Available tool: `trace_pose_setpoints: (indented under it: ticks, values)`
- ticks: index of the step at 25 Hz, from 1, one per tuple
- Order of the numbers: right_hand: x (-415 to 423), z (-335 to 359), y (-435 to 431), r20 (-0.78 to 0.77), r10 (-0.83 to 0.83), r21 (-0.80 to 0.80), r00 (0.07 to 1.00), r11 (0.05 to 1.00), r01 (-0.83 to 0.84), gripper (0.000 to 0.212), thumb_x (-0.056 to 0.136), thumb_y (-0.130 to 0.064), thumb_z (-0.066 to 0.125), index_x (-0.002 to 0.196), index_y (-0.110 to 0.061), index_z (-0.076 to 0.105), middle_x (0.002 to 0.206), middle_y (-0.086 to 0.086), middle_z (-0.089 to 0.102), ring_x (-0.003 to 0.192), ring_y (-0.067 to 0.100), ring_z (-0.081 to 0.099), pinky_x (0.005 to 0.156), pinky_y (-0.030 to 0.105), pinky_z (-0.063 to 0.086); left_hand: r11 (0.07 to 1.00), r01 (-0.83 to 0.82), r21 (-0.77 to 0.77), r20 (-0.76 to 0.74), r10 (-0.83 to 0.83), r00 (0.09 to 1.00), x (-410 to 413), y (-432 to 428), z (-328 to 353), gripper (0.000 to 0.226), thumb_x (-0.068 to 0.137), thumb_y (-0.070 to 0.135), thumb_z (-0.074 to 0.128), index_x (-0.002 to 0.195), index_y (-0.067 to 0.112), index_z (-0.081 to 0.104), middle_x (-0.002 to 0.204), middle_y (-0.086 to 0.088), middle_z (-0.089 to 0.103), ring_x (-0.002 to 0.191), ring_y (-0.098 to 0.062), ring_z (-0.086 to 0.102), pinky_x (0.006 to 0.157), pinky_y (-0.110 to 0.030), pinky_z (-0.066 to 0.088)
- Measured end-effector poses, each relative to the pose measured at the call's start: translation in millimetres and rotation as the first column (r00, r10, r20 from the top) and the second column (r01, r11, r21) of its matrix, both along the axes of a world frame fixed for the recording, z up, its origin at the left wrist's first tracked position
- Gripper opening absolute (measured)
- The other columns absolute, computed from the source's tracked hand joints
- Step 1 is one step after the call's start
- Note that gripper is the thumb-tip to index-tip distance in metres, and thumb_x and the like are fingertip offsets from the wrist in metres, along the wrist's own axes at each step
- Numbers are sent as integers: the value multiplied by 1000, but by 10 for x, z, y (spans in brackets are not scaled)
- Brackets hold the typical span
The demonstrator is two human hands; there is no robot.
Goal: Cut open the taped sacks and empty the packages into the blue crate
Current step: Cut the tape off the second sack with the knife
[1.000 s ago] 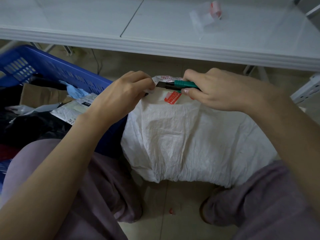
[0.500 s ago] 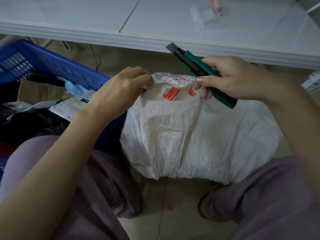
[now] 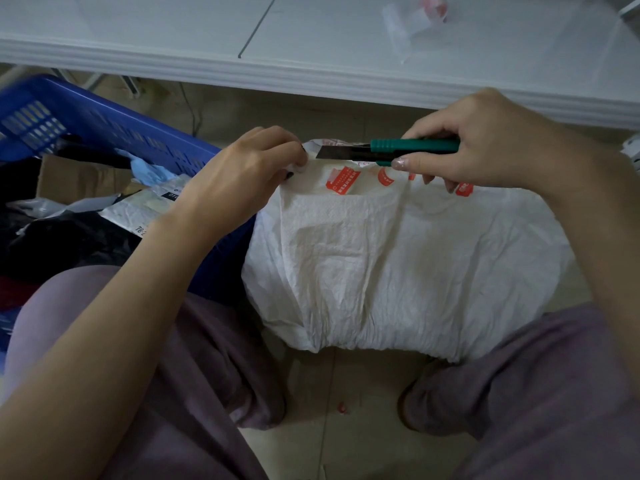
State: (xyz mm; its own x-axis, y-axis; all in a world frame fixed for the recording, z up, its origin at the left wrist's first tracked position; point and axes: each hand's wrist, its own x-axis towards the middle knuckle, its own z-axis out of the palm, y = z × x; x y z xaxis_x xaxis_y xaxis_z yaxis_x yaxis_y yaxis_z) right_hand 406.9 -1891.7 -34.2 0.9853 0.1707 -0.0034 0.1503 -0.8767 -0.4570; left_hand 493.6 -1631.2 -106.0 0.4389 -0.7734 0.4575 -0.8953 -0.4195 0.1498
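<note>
In the blue crate (image 3: pixel 114 129) lie packages (image 3: pixel 145 209) and cardboard (image 3: pixel 79 178).

White table (image 3: pixel 311 36) across top; crumpled tape scrap (image 3: pixel 412 19) on it; red fleck (image 3: pixel 343 407) on floor tiles (image 3: pixel 346 448).

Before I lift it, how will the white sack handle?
Probably floppy: the sack is creased and bunches where the left hand pinches it. It bulges full, so likely hefty and apt to sag.
</note>
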Motion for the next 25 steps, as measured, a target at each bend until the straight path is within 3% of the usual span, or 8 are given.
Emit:
trace_pose_setpoints:
  ticks: [3, 9, 11, 18, 22, 25]
  values:
    - [7, 0, 12, 14, 5, -25, 1000, 1000, -4, 17, 88, -33, 63, 101, -26, 71, 72, -8, 68, 54, 4, 62, 53, 21, 50, 1000, 6, 14, 4, -6, 1000, 0, -8, 9, 15, 85, -5, 55, 96, 1, 62, 106, -17, 61, 92, -34, 59, 70, -49, 52]
    - [8, 5, 80, 27, 10, -90, 1000, 996, -8, 25, 89, -36, 60, 108, -24, 70, 75, -9, 66, 53, 9, 62, 55, 19, 49, 998, 0, 57, 21, -1, 1000, 10, -65, 31, 16, 85, -5, 54, 97, 3, 61, 108, -16, 60, 93, -34, 58, 65, -50, 52]
    - [-4, 8, 72, 37, 5, -110, 999, 994, -1, 27, 89, -37, 59, 109, -23, 70, 76, -9, 67, 52, 9, 62, 46, 19, 47, 999, -2, 51, 20, 1, 1000, 20, -87, 38, 16, 86, -4, 53, 97, 4, 60, 108, -15, 59, 93, -34, 57, 64, -51, 52]
    - [-76, 44, -17, 58, -15, -129, 998, 991, 22, 27, 88, -35, 59, 108, -22, 71, 75, -2, 69, 52, 9, 63, 56, 33, 54, 999, 0, 38, 23, -1, 1000, -7, -117, 22, 16, 86, -2, 52, 97, 4, 61, 108, -15, 60, 94, -33, 58, 63, -50, 53]
    - [-50, 44, 11, 49, 14, -150, 999, 989, -7, 27, 88, -36, 59, 109, -24, 71, 72, -3, 67, 50, 9, 59, 44, 14, 40, 999, -8, 39, 18, 7, 1000, -20, -110, 21, 15, 86, -3, 52, 97, 4, 60, 109, -14, 60, 95, -32, 57, 62, -49, 53]
    - [-29, 59, 53, 55, 28, -184, 998, 983, -18, 30, 87, -39, 57, 107, -23, 71, 68, -8, 62, 50, 7, 55, 45, 19, 33, 999, -16, 42, 13, 16, 1000, -11, -93, 1, 16, 86, -3, 52, 97, 5, 60, 110, -13, 60, 96, -32, 57, 61, -49, 53]
